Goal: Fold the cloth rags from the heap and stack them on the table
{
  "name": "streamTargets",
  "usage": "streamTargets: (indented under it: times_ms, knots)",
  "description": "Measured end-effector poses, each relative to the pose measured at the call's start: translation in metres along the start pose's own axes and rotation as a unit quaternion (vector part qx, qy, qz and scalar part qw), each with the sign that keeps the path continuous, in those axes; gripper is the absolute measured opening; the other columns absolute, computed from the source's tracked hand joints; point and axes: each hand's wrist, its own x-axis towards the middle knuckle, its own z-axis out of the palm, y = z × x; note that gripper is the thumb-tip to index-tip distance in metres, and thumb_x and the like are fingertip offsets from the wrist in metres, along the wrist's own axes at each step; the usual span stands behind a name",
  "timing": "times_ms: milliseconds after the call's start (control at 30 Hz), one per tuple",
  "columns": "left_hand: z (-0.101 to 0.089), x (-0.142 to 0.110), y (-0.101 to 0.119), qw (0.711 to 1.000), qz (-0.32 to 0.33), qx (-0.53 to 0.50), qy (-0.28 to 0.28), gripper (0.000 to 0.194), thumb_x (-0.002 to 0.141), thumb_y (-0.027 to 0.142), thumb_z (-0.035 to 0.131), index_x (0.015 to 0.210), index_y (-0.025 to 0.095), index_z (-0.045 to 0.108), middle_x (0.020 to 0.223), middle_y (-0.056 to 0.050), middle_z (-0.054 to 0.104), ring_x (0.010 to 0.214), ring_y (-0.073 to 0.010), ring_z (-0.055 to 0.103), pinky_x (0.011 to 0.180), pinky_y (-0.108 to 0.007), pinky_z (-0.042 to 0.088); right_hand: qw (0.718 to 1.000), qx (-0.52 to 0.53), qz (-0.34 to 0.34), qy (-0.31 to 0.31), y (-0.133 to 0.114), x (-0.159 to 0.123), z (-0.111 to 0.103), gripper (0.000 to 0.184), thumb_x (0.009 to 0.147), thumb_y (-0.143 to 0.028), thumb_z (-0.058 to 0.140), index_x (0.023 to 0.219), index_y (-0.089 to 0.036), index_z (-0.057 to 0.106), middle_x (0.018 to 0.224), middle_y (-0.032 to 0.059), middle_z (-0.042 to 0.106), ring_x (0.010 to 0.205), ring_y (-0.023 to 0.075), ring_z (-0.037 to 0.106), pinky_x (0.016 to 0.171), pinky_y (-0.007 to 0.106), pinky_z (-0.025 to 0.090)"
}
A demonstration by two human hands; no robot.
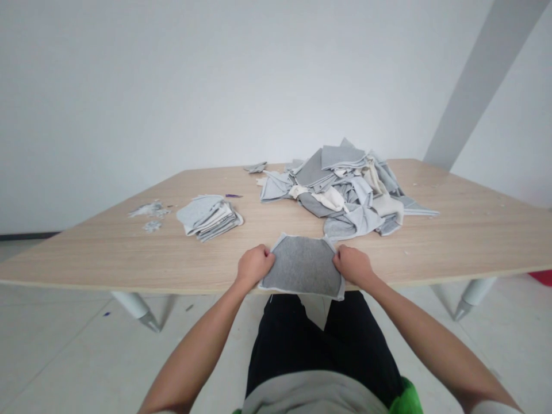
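A grey fabric piece point(305, 264) with pale seamed edges is stretched between my two hands at the table's front edge, its lower side hanging a little past it. My left hand point(255, 265) is closed on its left side, and my right hand point(354, 264) pinches the right side. Beyond it, a large loose heap of grey and cream fabric pieces point(345, 190) spreads over the back right of the table. Left of my hands lies a stack of folded grey fabric pieces point(210, 216).
Small pale scraps point(152, 210) lie on the left of the wooden table point(103, 253). A dark thin tool or pen point(234, 196) rests behind the stack. One small grey piece point(256, 167) sits near the back edge, before a white wall point(241, 80).
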Motion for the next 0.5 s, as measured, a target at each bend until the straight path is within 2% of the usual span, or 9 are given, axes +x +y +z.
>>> streamTargets:
  times_ms: [67,133,200,267,333,433,467,500]
  knots:
    - [0.000,-0.004,-0.001,0.985,-0.024,-0.164,0.057,0.015,0.075,0.030,0.052,0.070,0.018,0.060,0.069,-0.004,0.062,0.067,-0.0178,0.057,0.059,-0.025,0.037,0.996,0.088,-0.001,0.014,0.002,-0.004,0.001,0.018,0.077,-0.031,0.052,0.067,-0.016,0.054,0.068,0.0082,0.062,0.072,0.0228,0.060,0.065,0.032,0.041]
    - [0.001,-0.009,0.000,0.931,-0.060,-0.343,0.110,0.012,0.070,0.028,0.053,0.064,0.018,0.055,0.058,0.000,0.053,0.057,-0.0138,0.049,0.053,-0.023,0.033,0.981,0.194,-0.007,0.029,0.002,-0.010,0.003,0.022,0.076,-0.035,0.048,0.061,-0.019,0.048,0.057,0.0006,0.054,0.060,0.0175,0.054,0.057,0.027,0.039]
    - [0.002,-0.015,0.005,0.883,-0.086,-0.442,0.131,0.012,0.071,0.028,0.048,0.064,0.018,0.052,0.053,0.003,0.045,0.052,-0.0117,0.044,0.049,-0.022,0.031,0.953,0.298,-0.009,0.048,0.000,-0.017,0.005,0.026,0.079,-0.041,0.040,0.062,-0.021,0.045,0.054,-0.0021,0.049,0.054,0.0154,0.050,0.051,0.025,0.038]
    - [0.000,-0.024,0.012,0.852,-0.089,-0.498,0.133,0.014,0.073,0.030,0.044,0.066,0.019,0.049,0.053,0.004,0.043,0.050,-0.0111,0.042,0.048,-0.022,0.034,0.920,0.387,-0.007,0.068,-0.004,-0.025,0.006,0.029,0.079,-0.044,0.035,0.066,-0.021,0.046,0.057,-0.0018,0.052,0.054,0.0157,0.050,0.050,0.026,0.039]
    - [-0.006,-0.035,0.019,0.788,-0.079,-0.598,0.125,0.014,0.073,0.031,0.046,0.066,0.019,0.048,0.054,0.004,0.045,0.052,-0.0110,0.045,0.051,-0.022,0.038,0.862,0.501,-0.003,0.085,-0.009,-0.034,0.004,0.028,0.077,-0.046,0.039,0.071,-0.021,0.050,0.062,-0.0010,0.056,0.058,0.0168,0.054,0.051,0.027,0.042]
    - [-0.020,-0.055,0.032,0.637,-0.039,-0.760,0.122,0.014,0.070,0.030,0.053,0.066,0.018,0.049,0.059,0.003,0.049,0.057,-0.0110,0.049,0.057,-0.023,0.043,0.742,0.664,0.002,0.092,-0.018,-0.050,-0.001,0.026,0.074,-0.047,0.048,0.077,-0.022,0.056,0.069,-0.0002,0.063,0.067,0.0191,0.061,0.059,0.030,0.048]
    - [-0.023,-0.062,0.037,0.595,-0.024,-0.793,0.127,0.014,0.070,0.030,0.054,0.066,0.018,0.049,0.061,0.003,0.051,0.060,-0.0113,0.051,0.060,-0.024,0.045,0.708,0.701,0.006,0.087,-0.022,-0.056,-0.002,0.027,0.075,-0.048,0.050,0.079,-0.023,0.058,0.072,0.0002,0.065,0.071,0.0204,0.063,0.063,0.032,0.050]
    - [-0.025,-0.068,0.042,0.560,-0.014,-0.818,0.133,0.014,0.071,0.030,0.054,0.065,0.018,0.049,0.062,0.002,0.052,0.062,-0.0116,0.052,0.063,-0.025,0.046,0.686,0.723,0.014,0.081,-0.025,-0.063,-0.001,0.030,0.077,-0.051,0.050,0.081,-0.023,0.060,0.076,0.0009,0.067,0.076,0.0218,0.065,0.067,0.034,0.051]
